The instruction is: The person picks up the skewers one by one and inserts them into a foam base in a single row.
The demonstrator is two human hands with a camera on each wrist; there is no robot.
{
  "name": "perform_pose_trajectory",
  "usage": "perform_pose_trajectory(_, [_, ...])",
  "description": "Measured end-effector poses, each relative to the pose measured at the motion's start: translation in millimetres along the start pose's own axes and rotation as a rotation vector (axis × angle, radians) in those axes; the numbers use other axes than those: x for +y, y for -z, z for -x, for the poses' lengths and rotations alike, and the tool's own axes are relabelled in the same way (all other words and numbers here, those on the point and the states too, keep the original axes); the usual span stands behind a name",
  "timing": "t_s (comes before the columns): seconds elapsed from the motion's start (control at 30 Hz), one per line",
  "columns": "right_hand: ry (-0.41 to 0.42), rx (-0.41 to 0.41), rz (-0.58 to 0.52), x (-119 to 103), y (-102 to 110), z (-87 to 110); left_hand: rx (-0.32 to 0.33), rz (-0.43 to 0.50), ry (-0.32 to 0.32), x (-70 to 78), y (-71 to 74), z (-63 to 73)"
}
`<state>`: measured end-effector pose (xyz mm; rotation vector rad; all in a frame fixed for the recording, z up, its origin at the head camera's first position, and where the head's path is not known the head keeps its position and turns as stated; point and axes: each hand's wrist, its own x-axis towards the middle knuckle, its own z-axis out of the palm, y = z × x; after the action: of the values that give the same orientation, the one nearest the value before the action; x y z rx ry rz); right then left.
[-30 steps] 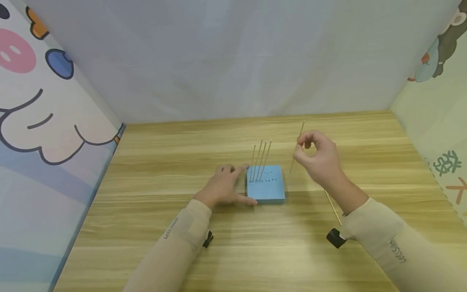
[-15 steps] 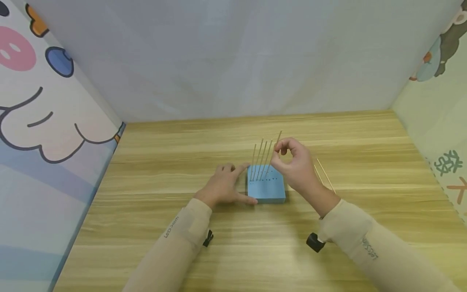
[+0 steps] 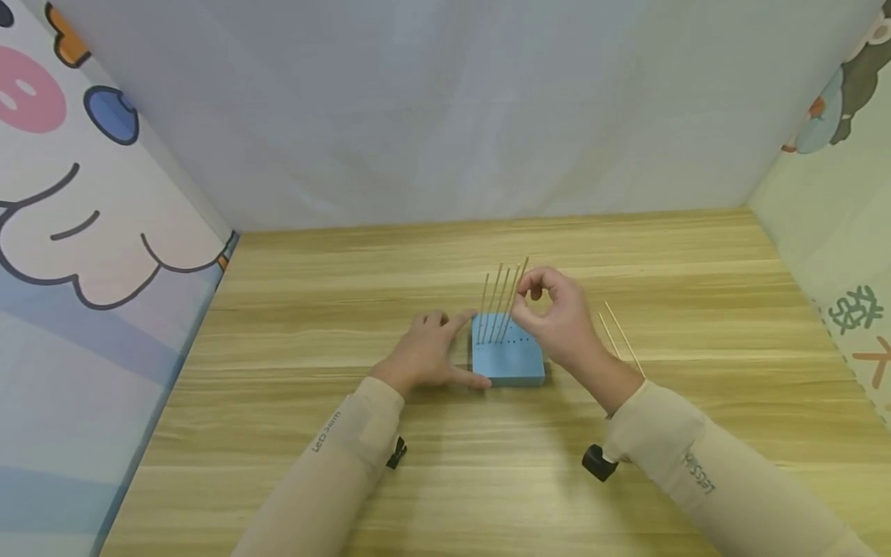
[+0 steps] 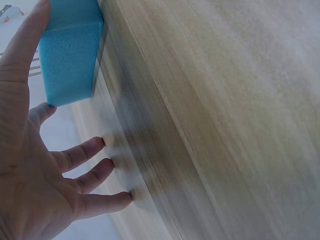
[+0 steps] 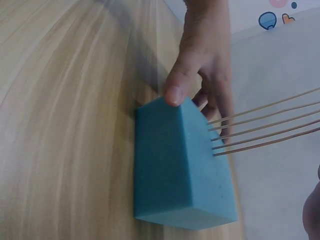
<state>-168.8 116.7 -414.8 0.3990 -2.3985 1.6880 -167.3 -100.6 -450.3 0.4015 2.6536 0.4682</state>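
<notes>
A light blue foam block (image 3: 508,363) with rows of small holes in its top lies on the table. My left hand (image 3: 426,350) holds it by the left end, thumb on the near side and index fingertip at the far corner. The other left fingers (image 4: 95,175) are spread, tips down on the tabletop. Several thin wooden sticks (image 3: 484,302) stand in one row of holes, leaning slightly. Above the block, my right hand (image 3: 557,317) pinches another stick (image 3: 525,265) between thumb and index finger. In the right wrist view, that stick's lower end (image 5: 220,154) meets the block at the row's end.
Two loose sticks (image 3: 623,336) lie on the wood-grain table (image 3: 487,464), partly behind the right forearm. A pale curtain (image 3: 445,116) closes off the back, with cartoon-printed panels at left and right. Black wrist cameras (image 3: 599,463) hang under both sleeves.
My right hand has carried its stick leftward and down, from beside the block to the row of standing sticks. The loose sticks have come into view behind it. My left hand has stayed put.
</notes>
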Motion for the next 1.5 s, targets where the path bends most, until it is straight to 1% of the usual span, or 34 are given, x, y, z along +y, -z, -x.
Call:
perform_pose_trajectory(0.13, [-0.013, -0.022, 0.030, 3, -1, 1.4, 0.001, -0.005, -0.003, -0.1, 0.6, -0.5])
perform_pose_trajectory(0.3, [0.011, -0.031, 0.048, 3, -1, 1.4, 0.009, -0.005, -0.005, 0.2, 1.8, -0.1])
perform_pose_trajectory(0.4, [0.013, -0.032, 0.049, 2, -1, 1.8, 0.008, -0.001, -0.005, 0.2, 1.3, 0.4])
perform_pose_trajectory(0.57, [-0.030, -0.063, 0.062, 2, 4, 4.3, 0.008, 0.011, 0.004, 0.1, 0.5, 1.0])
perform_pose_trajectory(0.7, [-0.076, -0.078, 0.121, 8, 21, 7.3, 0.008, 0.008, 0.008, -0.1, 0.0, 0.0])
perform_pose_trajectory(0.87, [-0.130, -0.056, 0.222, 26, 54, 12.2, 0.005, -0.012, 0.004, -1.0, -0.7, -1.5])
perform_pose_trajectory(1.0, [-0.201, -0.069, 0.299, 40, 82, 19.2, 0.001, -0.007, 0.002, -0.9, -0.1, -1.4])
perform_pose_trajectory(1.13, [-0.272, -0.084, 0.363, 54, 103, 26.0, 0.000, -0.006, -0.003, 0.0, 0.8, 0.0])
perform_pose_trajectory(1.27, [-0.316, -0.100, 0.428, 66, 115, 30.7, 0.000, -0.006, -0.006, 0.5, 1.2, 1.3])
perform_pose_trajectory(1.4, [-0.307, -0.123, 0.499, 76, 120, 33.3, 0.001, -0.004, -0.005, 0.4, 0.7, 1.4])
perform_pose_trajectory(1.5, [-0.301, -0.164, 0.591, 83, 122, 34.9, 0.000, -0.005, -0.006, -0.1, 0.5, 1.2])
